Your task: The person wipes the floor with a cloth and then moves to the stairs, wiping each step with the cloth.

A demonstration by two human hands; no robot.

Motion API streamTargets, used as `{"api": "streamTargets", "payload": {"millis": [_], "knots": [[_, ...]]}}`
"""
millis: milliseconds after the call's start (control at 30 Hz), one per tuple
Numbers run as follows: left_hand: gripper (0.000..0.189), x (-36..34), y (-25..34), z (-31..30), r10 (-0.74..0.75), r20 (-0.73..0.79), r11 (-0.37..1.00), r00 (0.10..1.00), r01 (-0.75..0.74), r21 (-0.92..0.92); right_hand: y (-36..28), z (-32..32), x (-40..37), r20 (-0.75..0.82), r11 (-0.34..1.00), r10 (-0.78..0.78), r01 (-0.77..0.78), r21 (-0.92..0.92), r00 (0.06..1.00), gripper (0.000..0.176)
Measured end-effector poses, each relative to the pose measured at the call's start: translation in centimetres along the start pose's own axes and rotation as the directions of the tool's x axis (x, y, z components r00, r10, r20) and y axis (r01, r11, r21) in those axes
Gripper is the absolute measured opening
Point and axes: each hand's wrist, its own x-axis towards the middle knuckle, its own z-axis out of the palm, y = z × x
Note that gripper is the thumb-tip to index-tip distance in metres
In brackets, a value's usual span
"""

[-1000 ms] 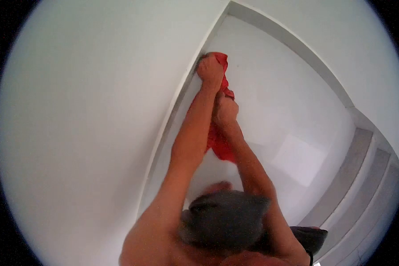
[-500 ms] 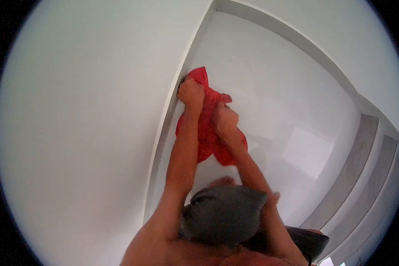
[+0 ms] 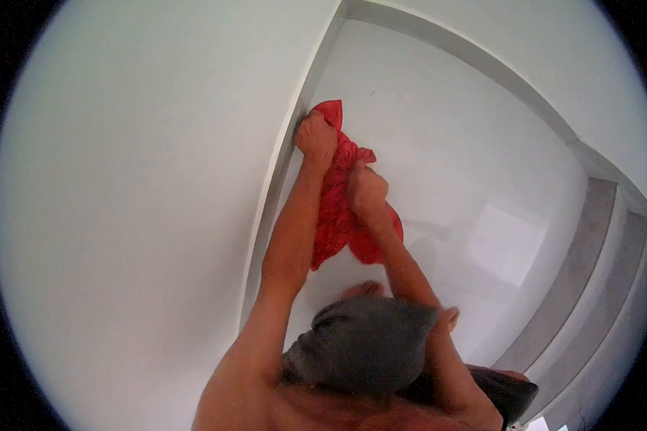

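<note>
A crumpled red cloth (image 3: 334,208) lies on the white floor beside the wall's base. Near its upper end, close to the skirting, my left hand (image 3: 315,138) is closed on the fabric. My right hand (image 3: 369,190) grips the cloth around its middle on the right side, a small fold sticking out just above the fingers. The lower part spreads into two lobes between and below my forearms. Fingertips of both hands are partly hidden by the hands themselves.
White wall (image 3: 151,179) rises on the left, with a raised skirting (image 3: 271,183) along it. Grey-edged steps (image 3: 579,266) descend at the right. My knee in dark grey fabric (image 3: 370,345) and a bare foot (image 3: 363,289) are below the cloth.
My left hand has shifted slightly up and to the right with the cloth's upper end. The cloth's left side has drawn inward. My right hand has hardly moved.
</note>
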Motion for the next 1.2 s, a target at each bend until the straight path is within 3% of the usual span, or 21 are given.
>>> {"api": "streamTargets", "payload": {"millis": [67,133,200,267,333,367,400,433,500,533,633,733,800,867,967,1100,1133,1200], "knots": [[0.015,0.4,-0.4,0.3,0.072,0.044,0.997,0.996,-0.071,-0.018,0.0,-0.1,0.6,0.008,1.000,0.011,-0.011,-0.005,1.000,0.021],[0.016,-3.8,-2.0,0.5,0.004,0.147,0.999,0.989,-0.011,0.043,-0.7,1.5,1.0,-0.015,1.000,0.014,-0.014,0.011,1.000,0.021],[0.017,-4.4,-2.5,1.1,-0.007,0.146,0.997,0.989,-0.005,0.081,-0.8,1.9,1.6,-0.023,0.996,-0.051,0.049,-0.071,0.998,0.021],[0.018,-3.6,-1.6,1.0,0.027,0.070,0.994,0.997,-0.034,0.104,-0.8,2.1,1.3,-0.024,0.990,-0.077,0.073,-0.125,0.997,0.020],[0.014,2.5,0.0,1.7,0.096,-0.002,0.992,0.995,-0.096,0.085,-2.1,1.4,5.6,-0.107,0.988,-0.079,0.063,-0.141,0.991,0.019],[0.016,5.2,1.0,2.0,0.080,-0.054,0.995,0.995,-0.077,0.061,-2.7,0.7,7.5,-0.061,0.989,-0.066,0.057,-0.137,0.996,0.019],[0.018,2.5,4.3,0.8,0.046,-0.135,0.999,0.990,-0.042,0.032,-1.2,-2.7,4.5,-0.024,0.987,-0.086,0.081,-0.139,0.996,0.018],[0.017,1.0,3.9,1.9,0.050,-0.236,0.999,0.971,-0.049,0.011,-0.1,-1.6,3.3,-0.004,0.978,-0.133,0.131,-0.165,0.991,0.018],[0.016,0.1,1.7,2.9,0.148,-0.301,0.989,0.942,-0.150,0.017,-1.3,0.6,1.9,-0.037,0.993,-0.084,0.081,-0.084,0.996,0.020],[0.020,-0.6,1.2,2.4,0.049,-0.111,0.992,0.993,-0.035,0.122,-1.0,1.8,0.8,-0.020,0.997,-0.072,0.071,-0.037,0.997,0.021],[0.021,-6.7,-2.2,2.4,0.057,-0.010,0.998,0.998,-0.057,-0.026,0.3,7.8,-5.4,0.108,0.992,-0.004,0.018,-0.128,0.994,0.021],[0.023,-14.3,-3.6,2.8,0.036,0.064,0.996,0.997,-0.041,0.074,-0.2,6.9,-14.9,0.082,0.998,-0.043,0.046,-0.034,0.996,0.013],[0.025,-12.5,-2.9,5.2,0.129,0.107,0.979,0.986,-0.143,0.143,2.7,9.2,-17.2,-0.069,0.999,0.042,-0.040,0.033,0.997,0.017],[0.027,-10.0,-1.6,7.1,0.265,0.066,0.956,0.962,-0.271,0.115,6.0,9.2,-21.0,-0.114,0.979,0.194,-0.184,0.089,0.974,0.018],[0.031,-12.1,-3.9,7.8,0.327,0.030,0.933,0.944,-0.328,0.151,10.7,8.2,-30.0,-0.130,0.883,0.444,-0.408,0.231,0.887,0.020],[0.038,-20.6,-10.8,4.6,0.272,-0.008,0.928,0.962,-0.260,0.268,15.6,4.7,-44.2,-0.082,0.619,0.733,-0.613,0.491,0.675,0.024],[0.040,-19.3,-14.0,7.1,0.265,0.012,0.919,0.964,-0.256,0.301,18.7,6.2,-44.8,-0.024,0.513,0.798,-0.657,0.553,0.602,0.024],[0.040,-17.0,-14.2,10.3,0.255,0.020,0.936,0.967,-0.252,0.247,21.1,5.6,-48.4,0.055,0.334,0.875,-0.683,0.649,0.481,0.026]]}}
